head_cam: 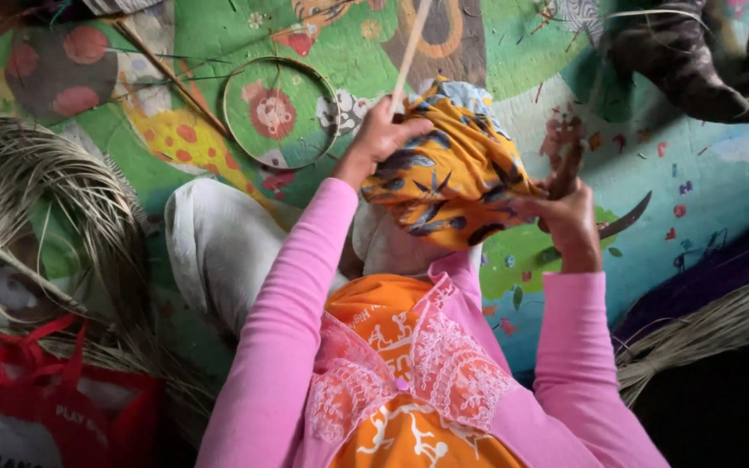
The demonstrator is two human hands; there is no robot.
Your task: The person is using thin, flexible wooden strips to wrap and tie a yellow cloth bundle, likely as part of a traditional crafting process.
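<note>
Your left hand (pixel 381 139) is closed around a thin pale cane strip (pixel 411 52) that runs up toward the mat's far edge, pressed against the yellow patterned cloth (pixel 448 169) over your knee. Your right hand (pixel 565 217) is curled shut on a dark-handled knife (pixel 568 165) beside that cloth. A cane ring (pixel 234 87) lies on the colourful mat (pixel 704 165) nearby; bundled fibres (pixel 36 182) sit at its left edge.
</note>
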